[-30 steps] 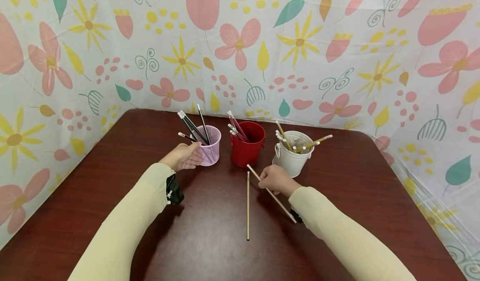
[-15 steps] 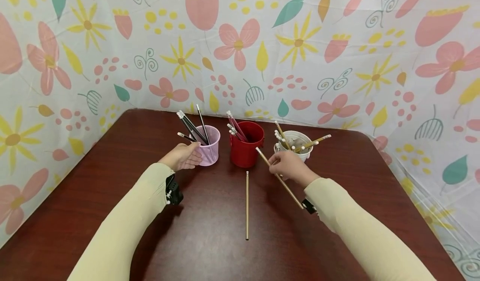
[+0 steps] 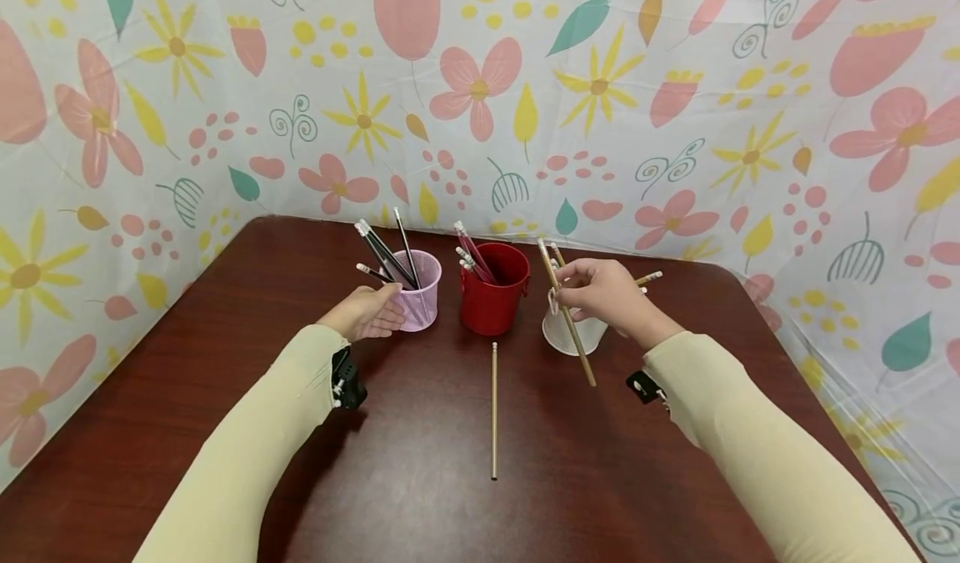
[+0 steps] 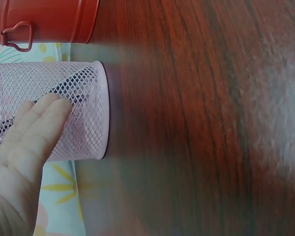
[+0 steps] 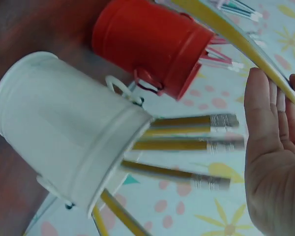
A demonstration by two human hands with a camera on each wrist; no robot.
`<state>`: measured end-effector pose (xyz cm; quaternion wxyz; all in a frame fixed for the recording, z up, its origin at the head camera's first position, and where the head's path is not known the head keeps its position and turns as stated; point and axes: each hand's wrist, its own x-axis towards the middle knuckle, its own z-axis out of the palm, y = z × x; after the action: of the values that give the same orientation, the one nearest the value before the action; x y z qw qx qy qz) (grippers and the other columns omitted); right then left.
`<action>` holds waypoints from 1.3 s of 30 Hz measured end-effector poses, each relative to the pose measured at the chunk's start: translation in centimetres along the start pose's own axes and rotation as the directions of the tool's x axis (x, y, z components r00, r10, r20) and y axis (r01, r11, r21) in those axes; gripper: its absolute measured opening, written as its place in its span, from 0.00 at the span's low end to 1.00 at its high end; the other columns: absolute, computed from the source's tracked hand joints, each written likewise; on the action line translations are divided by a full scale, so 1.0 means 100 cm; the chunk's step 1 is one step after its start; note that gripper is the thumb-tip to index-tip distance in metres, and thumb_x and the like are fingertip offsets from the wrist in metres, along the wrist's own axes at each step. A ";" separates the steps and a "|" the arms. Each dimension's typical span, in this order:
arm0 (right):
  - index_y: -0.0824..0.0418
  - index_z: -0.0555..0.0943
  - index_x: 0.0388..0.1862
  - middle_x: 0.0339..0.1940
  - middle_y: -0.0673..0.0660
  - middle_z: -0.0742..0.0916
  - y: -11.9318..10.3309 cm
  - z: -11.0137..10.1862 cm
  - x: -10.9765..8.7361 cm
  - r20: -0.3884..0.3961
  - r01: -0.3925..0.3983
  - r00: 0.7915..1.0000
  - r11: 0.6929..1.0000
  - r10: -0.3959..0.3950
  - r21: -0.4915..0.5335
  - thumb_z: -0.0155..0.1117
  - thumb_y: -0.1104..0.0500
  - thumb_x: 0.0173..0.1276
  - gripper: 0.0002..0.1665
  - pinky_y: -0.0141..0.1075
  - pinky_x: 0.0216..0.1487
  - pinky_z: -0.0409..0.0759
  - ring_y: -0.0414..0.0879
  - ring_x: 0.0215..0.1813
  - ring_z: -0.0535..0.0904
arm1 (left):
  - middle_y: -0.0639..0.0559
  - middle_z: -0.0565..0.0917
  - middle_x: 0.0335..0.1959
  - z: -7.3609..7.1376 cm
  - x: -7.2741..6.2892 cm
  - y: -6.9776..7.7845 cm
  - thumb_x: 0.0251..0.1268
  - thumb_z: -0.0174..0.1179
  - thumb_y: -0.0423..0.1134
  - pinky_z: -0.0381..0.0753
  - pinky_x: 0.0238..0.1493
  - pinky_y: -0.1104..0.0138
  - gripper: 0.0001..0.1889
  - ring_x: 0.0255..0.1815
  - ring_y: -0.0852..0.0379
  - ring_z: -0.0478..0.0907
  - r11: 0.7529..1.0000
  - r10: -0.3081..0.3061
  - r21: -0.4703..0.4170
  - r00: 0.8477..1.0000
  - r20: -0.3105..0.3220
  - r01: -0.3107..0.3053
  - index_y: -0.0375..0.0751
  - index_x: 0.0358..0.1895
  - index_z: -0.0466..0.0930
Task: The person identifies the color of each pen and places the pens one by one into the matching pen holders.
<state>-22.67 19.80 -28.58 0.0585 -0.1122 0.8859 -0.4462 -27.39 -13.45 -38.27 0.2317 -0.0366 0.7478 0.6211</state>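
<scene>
My left hand (image 3: 369,311) rests against the side of a pink mesh pencil cup (image 3: 422,306), which holds several black pencils (image 3: 386,254). In the left wrist view its fingers (image 4: 44,123) lie fairly straight along the mesh; the thumb is out of sight there. My right hand (image 3: 603,294) pinches a yellow-gold pencil (image 3: 579,348), eraser end up and tilted, in front of the white bucket (image 3: 558,334). Several yellow pencils (image 5: 182,143) with erasers stick out of that bucket in the right wrist view. The head view has the hand covering much of its rim.
Between the two hands stands a red bucket (image 3: 491,309) with several pink pencils (image 3: 474,258). Another gold pencil (image 3: 494,413) lies on the brown table (image 3: 405,480). A flowered cloth (image 3: 480,163) hangs behind the table.
My right hand has carried its pencil up and to the right, from beside the lying pencil to the white bucket. The pencil now stands steeper. My left hand stays at the pink cup.
</scene>
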 end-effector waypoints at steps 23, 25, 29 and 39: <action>0.58 0.78 0.35 0.20 0.40 0.83 -0.012 -0.040 -0.007 -0.324 0.257 0.928 0.946 -0.185 0.196 0.61 0.71 0.63 0.09 0.24 0.28 0.78 0.33 0.24 0.79 | 0.28 0.73 0.59 -0.005 0.002 -0.004 0.75 0.35 0.51 0.72 0.60 0.56 0.34 0.55 0.44 0.76 0.996 -0.021 -0.086 1.000 0.012 0.022 0.17 0.63 0.61; 0.59 0.78 0.35 0.21 0.41 0.84 -0.017 -0.044 -0.006 -0.347 0.274 0.918 0.939 -0.191 0.209 0.61 0.72 0.62 0.09 0.24 0.30 0.79 0.33 0.24 0.80 | 0.26 0.71 0.60 -0.005 0.003 -0.006 0.75 0.35 0.52 0.71 0.61 0.55 0.35 0.55 0.44 0.76 0.995 -0.018 -0.101 1.000 0.013 0.019 0.17 0.64 0.60; 0.58 0.78 0.35 0.22 0.39 0.84 -0.023 -0.051 -0.006 -0.418 0.288 0.886 0.944 -0.199 0.160 0.62 0.71 0.61 0.09 0.23 0.35 0.79 0.31 0.27 0.81 | 0.23 0.66 0.64 -0.003 0.004 -0.009 0.74 0.34 0.53 0.67 0.64 0.53 0.36 0.59 0.40 0.73 0.990 -0.015 -0.142 1.000 0.015 0.017 0.16 0.64 0.58; 0.60 0.78 0.30 0.22 0.43 0.84 -0.014 -0.059 -0.005 -0.575 0.332 0.809 0.903 -0.124 0.273 0.63 0.72 0.58 0.08 0.22 0.29 0.76 0.33 0.26 0.78 | 0.26 0.71 0.60 -0.002 0.006 -0.009 0.74 0.36 0.54 0.69 0.62 0.54 0.37 0.51 0.46 0.78 0.991 -0.014 -0.133 1.000 0.004 0.015 0.16 0.63 0.60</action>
<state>-23.18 23.72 -23.96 -0.2311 -0.0756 0.7478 -0.6178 -27.70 -13.67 -39.31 0.2344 -0.0563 0.7039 0.6681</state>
